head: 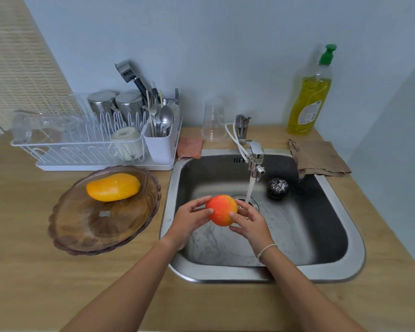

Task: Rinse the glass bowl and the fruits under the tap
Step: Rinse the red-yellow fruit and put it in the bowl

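Over the steel sink [340, 202] I hold a wet red-orange round fruit [221, 210] between both hands. My left hand [191, 218] grips its left side and my right hand [248, 222] its right side. The tap [255, 155] runs, and its stream [249, 188] falls just to the right of the fruit. A tinted glass bowl [82, 226] with a scalloped rim sits on the counter left of the sink, with a yellow-orange mango [113, 187] lying in it.
A white dish rack [86, 149] with cups and cutlery stands behind the bowl. A dark round scrubber [277, 188] lies in the sink. A clear plastic cup [215, 121], a soap bottle [309, 99], a brown cloth [318, 158] and an orange sponge cloth [189, 147] line the back.
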Action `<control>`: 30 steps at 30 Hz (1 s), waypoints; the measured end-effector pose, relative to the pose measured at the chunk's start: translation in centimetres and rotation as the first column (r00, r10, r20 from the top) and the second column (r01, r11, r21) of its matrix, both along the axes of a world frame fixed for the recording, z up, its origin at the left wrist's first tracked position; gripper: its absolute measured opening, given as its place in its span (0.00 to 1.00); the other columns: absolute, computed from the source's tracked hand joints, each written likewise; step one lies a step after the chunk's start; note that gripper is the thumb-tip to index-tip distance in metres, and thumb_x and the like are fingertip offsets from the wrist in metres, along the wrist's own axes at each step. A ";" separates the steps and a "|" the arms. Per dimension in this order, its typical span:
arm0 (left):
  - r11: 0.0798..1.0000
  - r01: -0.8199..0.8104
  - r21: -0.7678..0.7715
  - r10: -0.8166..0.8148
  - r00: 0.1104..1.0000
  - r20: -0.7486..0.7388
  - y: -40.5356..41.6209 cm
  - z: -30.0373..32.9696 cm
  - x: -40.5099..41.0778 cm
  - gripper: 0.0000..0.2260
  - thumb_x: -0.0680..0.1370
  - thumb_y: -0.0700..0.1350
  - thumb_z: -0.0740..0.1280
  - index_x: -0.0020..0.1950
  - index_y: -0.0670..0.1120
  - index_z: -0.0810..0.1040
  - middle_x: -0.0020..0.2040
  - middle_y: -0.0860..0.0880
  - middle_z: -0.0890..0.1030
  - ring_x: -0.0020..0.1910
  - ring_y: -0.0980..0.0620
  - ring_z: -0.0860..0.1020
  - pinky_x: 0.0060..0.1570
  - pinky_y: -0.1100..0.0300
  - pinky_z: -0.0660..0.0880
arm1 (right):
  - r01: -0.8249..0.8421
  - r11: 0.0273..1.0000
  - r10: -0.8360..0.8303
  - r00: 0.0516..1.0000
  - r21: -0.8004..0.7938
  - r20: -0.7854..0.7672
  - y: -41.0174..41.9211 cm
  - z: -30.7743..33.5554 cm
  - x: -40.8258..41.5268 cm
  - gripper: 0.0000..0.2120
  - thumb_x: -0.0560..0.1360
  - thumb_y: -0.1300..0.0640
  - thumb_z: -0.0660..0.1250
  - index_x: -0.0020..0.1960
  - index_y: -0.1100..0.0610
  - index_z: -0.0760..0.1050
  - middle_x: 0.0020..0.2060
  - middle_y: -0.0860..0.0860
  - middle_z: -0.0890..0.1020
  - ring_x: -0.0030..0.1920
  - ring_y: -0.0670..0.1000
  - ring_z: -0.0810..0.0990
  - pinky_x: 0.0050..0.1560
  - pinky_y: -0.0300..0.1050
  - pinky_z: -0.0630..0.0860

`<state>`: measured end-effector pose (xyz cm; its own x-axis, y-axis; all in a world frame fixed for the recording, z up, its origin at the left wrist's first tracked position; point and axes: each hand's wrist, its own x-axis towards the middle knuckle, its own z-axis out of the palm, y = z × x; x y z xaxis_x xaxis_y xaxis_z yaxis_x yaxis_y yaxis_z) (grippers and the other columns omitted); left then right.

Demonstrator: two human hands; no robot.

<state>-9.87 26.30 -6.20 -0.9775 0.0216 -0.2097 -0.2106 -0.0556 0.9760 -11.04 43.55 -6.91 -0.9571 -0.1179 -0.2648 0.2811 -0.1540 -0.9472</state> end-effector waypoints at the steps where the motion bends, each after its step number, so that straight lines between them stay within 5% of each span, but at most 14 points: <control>1: 1.000 0.005 -0.009 -0.005 1.000 -0.006 -0.2 0.1 0.0 0.16 0.74 0.43 0.69 0.61 0.52 0.75 0.62 0.47 0.75 0.61 0.47 0.75 0.60 0.51 0.76 | -0.002 1.000 0.002 1.000 0.004 -0.005 -0.2 0.1 0.0 0.17 0.73 0.62 0.68 0.60 0.52 0.72 0.55 0.55 0.76 0.55 0.54 0.77 0.44 0.40 0.80; 10: 0.996 -0.004 -0.086 -0.004 0.995 -0.096 -2.0 1.7 0.2 0.17 0.75 0.45 0.68 0.64 0.51 0.74 0.60 0.51 0.75 0.59 0.52 0.75 0.52 0.63 0.78 | 0.019 1.000 -0.019 0.999 -0.003 -0.039 -2.1 1.5 -0.4 0.18 0.73 0.63 0.67 0.61 0.54 0.72 0.55 0.56 0.76 0.53 0.54 0.78 0.41 0.38 0.81; 16: 0.993 -0.120 0.020 0.121 0.984 -0.131 -5.9 5.0 -0.3 0.15 0.74 0.41 0.69 0.59 0.53 0.76 0.58 0.50 0.77 0.60 0.47 0.76 0.60 0.49 0.76 | -0.057 0.998 0.059 0.987 0.019 -0.152 -6.6 5.2 -2.0 0.17 0.73 0.63 0.67 0.60 0.51 0.72 0.56 0.57 0.76 0.55 0.56 0.78 0.41 0.39 0.81; 20: 0.964 -0.262 0.048 0.267 0.947 -0.180 -9.8 7.0 0.7 0.15 0.74 0.38 0.69 0.59 0.49 0.76 0.55 0.48 0.79 0.58 0.47 0.77 0.58 0.49 0.76 | -0.157 0.988 0.153 0.965 0.001 -0.211 -11.1 7.5 -2.4 0.17 0.74 0.64 0.66 0.61 0.54 0.72 0.53 0.56 0.77 0.53 0.54 0.78 0.44 0.43 0.81; 25: 0.921 -0.370 0.121 0.387 0.908 -0.162 -13.6 8.0 2.9 0.14 0.74 0.35 0.67 0.57 0.46 0.78 0.46 0.47 0.81 0.43 0.47 0.77 0.44 0.52 0.75 | -0.264 0.964 0.255 0.949 -0.023 -0.186 -16.1 8.1 -2.1 0.15 0.73 0.64 0.67 0.58 0.53 0.73 0.54 0.58 0.76 0.53 0.55 0.78 0.44 0.43 0.82; 30: 0.875 -0.481 -0.058 0.464 0.867 -0.182 -18.0 7.8 5.4 0.15 0.73 0.37 0.69 0.58 0.47 0.78 0.53 0.50 0.79 0.48 0.53 0.78 0.48 0.60 0.78 | -0.361 0.932 0.359 0.917 0.025 -0.173 -20.7 7.8 -0.8 0.17 0.73 0.63 0.67 0.60 0.55 0.73 0.48 0.52 0.78 0.52 0.53 0.78 0.42 0.42 0.81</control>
